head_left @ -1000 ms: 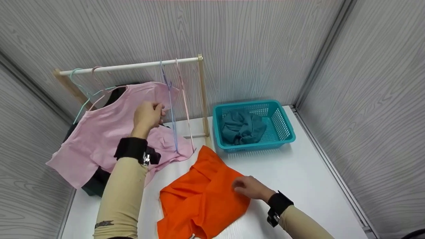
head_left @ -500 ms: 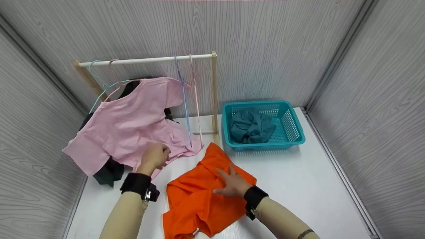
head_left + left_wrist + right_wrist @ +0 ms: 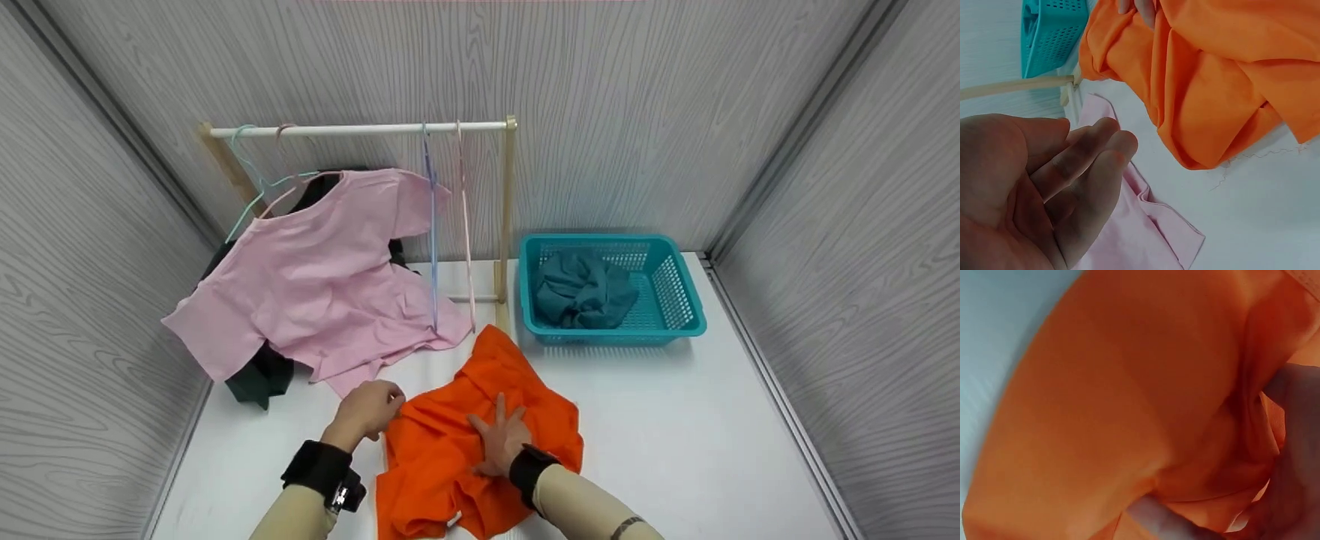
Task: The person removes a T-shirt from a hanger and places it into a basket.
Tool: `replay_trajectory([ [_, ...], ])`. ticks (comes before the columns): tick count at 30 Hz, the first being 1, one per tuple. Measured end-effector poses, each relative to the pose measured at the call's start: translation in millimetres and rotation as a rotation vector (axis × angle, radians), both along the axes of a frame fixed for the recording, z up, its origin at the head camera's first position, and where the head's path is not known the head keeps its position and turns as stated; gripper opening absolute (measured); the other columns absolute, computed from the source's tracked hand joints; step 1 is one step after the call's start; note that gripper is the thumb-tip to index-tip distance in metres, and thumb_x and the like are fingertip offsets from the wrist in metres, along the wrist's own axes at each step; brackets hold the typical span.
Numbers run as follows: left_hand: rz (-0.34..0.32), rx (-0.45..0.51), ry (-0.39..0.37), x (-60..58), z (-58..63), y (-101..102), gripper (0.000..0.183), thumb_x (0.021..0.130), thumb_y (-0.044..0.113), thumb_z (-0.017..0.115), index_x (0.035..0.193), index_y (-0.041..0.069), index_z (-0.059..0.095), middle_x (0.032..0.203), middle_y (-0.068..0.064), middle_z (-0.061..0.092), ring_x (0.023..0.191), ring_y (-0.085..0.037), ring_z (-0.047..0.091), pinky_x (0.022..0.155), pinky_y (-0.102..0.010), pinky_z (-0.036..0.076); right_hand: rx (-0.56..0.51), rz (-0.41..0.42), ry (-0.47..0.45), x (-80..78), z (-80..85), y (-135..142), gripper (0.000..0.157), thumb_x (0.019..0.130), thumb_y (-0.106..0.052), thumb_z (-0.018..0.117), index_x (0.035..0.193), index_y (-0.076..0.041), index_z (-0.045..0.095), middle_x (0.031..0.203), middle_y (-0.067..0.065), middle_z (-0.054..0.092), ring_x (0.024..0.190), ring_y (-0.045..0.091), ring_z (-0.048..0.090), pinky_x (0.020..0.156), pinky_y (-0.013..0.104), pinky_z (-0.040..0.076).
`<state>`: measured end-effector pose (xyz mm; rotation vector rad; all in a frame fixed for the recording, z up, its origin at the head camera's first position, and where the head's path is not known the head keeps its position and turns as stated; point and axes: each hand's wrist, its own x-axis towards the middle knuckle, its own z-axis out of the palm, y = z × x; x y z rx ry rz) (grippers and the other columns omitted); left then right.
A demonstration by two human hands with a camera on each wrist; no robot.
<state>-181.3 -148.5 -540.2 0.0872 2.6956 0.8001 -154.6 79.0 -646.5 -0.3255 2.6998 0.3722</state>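
A rumpled orange garment (image 3: 551,420) lies on the white table, with a small white tag near its front edge. My right hand (image 3: 502,442) rests on it, fingers spread and pressing into the cloth; folds rise around the fingers (image 3: 1162,517) in the right wrist view. At the garment's left edge is my left hand (image 3: 367,409), its fingers loosely bent. In the left wrist view that hand (image 3: 1044,185) holds nothing and stays apart from the orange cloth (image 3: 1202,107). A pink T-shirt (image 3: 322,262) on a hanger lies behind the left hand.
A small rack (image 3: 360,130) stands at the back, bearing a blue hanger (image 3: 433,247) and a pink hanger (image 3: 465,217) without clothes. Dark clothing (image 3: 262,375) shows beneath the pink T-shirt. Right of the rack, a teal basket (image 3: 615,339) contains a crumpled teal cloth (image 3: 585,292).
My left hand has come down from over the pink T-shirt to the orange garment's left edge. My right hand has moved left onto the garment and spread its fingers. The view has shifted left.
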Motion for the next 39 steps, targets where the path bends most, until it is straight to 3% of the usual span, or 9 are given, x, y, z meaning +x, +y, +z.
replay_trajectory([
  [4,0.004,0.031,-0.032,2.7,-0.8,1.8,0.016,0.095,0.018,0.059,0.1,0.008,0.071,0.071,-0.001,0.063,0.048,-0.016,0.062,0.042,-0.029,0.051,-0.063,0.043,0.014,0.0,-1.6,4.6,0.074,0.079,-0.064,0.067,0.141,-0.039,0.037,0.155,0.011,0.033,0.126,0.044,0.048,0.086,0.037,0.058],
  [12,-0.014,0.078,-0.073,6.5,-1.8,5.5,0.017,0.096,0.017,0.055,0.1,0.009,0.07,0.075,-0.003,0.068,0.054,-0.018,0.064,0.043,-0.03,0.053,-0.396,0.052,0.0,0.2,1.2,26.3,0.027,0.083,-0.008,0.072,0.109,-0.016,0.067,0.134,0.011,0.049,0.091,0.029,0.055,0.08,0.042,0.058],
  [18,-0.033,0.092,-0.104,9.3,-2.0,7.4,0.017,0.097,0.017,0.056,0.104,0.01,0.069,0.075,0.0,0.067,0.056,-0.017,0.064,0.044,-0.031,0.054,-0.589,0.013,-0.046,-2.1,4.7,46.7,0.029,0.081,0.002,0.067,0.106,-0.012,0.066,0.113,0.008,0.06,0.085,0.021,0.056,0.09,0.04,0.053],
  [21,-0.049,0.104,-0.12,10.0,-1.3,8.4,0.017,0.097,0.017,0.056,0.107,0.011,0.069,0.078,-0.001,0.067,0.058,-0.018,0.065,0.045,-0.031,0.055,-0.652,-0.05,-0.107,-6.7,8.9,57.4,0.045,0.082,0.004,0.064,0.122,-0.017,0.058,0.102,0.004,0.059,0.083,0.021,0.053,0.09,0.041,0.052],
  [23,-0.056,0.112,-0.126,10.5,0.3,8.7,0.018,0.097,0.017,0.056,0.109,0.012,0.069,0.081,-0.004,0.068,0.059,-0.019,0.065,0.046,-0.032,0.055,-0.675,-0.084,-0.136,-11.4,14.7,65.9,0.057,0.083,0.005,0.061,0.132,-0.022,0.051,0.104,0.004,0.06,0.085,0.021,0.053,0.093,0.044,0.051],
  [26,-0.065,0.112,-0.132,11.4,3.0,8.9,0.019,0.098,0.018,0.056,0.112,0.013,0.068,0.083,-0.005,0.068,0.06,-0.019,0.066,0.046,-0.033,0.055,-0.702,-0.102,-0.149,-21.3,31.6,80.0,0.05,0.083,0.006,0.058,0.125,-0.021,0.055,0.1,0.005,0.061,0.084,0.024,0.054,0.089,0.044,0.051],
  [30,-0.074,0.112,-0.134,13.6,5.9,8.7,0.022,0.098,0.019,0.055,0.115,0.012,0.067,0.086,-0.006,0.069,0.061,-0.019,0.066,0.047,-0.033,0.056,-0.709,-0.082,-0.101,-37.1,63.8,99.0,0.025,0.083,0.006,0.053,0.093,-0.015,0.064,0.084,0.002,0.053,0.08,0.022,0.05,0.079,0.037,0.045],
  [33,-0.079,0.12,-0.134,15.0,7.2,8.2,0.022,0.098,0.019,0.055,0.116,0.012,0.067,0.089,-0.008,0.07,0.061,-0.018,0.067,0.047,-0.034,0.056,-0.719,-0.06,-0.036,-48.7,91.1,111.8,0.024,0.081,0.007,0.053,0.082,-0.015,0.064,0.076,-0.002,0.047,0.074,0.018,0.046,0.072,0.032,0.041],
  [39,-0.086,0.133,-0.143,18.7,8.3,5.6,0.023,0.098,0.018,0.055,0.117,0.011,0.066,0.088,-0.007,0.068,0.064,-0.02,0.067,0.047,-0.033,0.056,-0.787,-0.026,0.105,-74.4,160.1,136.9,0.031,0.073,0.01,0.049,0.062,-0.019,0.046,0.062,-0.004,0.029,0.057,0.014,0.03,0.052,0.026,0.025],
])
